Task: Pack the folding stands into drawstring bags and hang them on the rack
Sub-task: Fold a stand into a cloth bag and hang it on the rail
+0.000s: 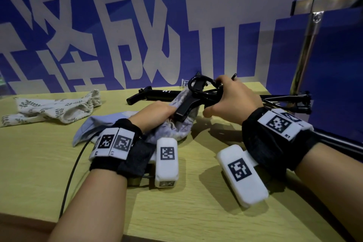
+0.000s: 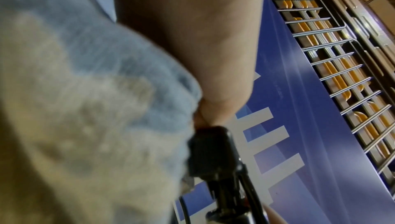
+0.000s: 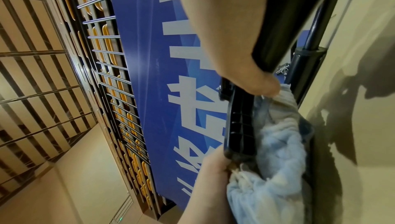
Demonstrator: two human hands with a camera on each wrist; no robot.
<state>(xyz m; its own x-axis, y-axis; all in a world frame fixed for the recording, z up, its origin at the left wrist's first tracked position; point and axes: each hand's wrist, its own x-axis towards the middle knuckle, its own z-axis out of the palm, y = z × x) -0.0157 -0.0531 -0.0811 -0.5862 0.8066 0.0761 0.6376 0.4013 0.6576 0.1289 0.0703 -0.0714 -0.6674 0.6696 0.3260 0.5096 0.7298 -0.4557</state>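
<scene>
- A black folding stand is gripped by the right hand, whose fingers are curled round its folded middle; it is held just above the table.
- The lower end of that stand is pointed into the gathered mouth of a light blue drawstring bag, which is held open by the left hand, the fingers being curled into the cloth.
- The rest of the blue bag is spread flat on the table to the left of the held stand.
- A 2nd black stand is laid on the table just behind the held stand, along the blue wall banner.
- A cream drawstring bag printed with leaves is lain crumpled well to the left of the held stand.
- A metal rack post is seen to the right of the held stand, behind it.
- From the wrist views, the stand's end is seen touching the bag's rim.
</scene>
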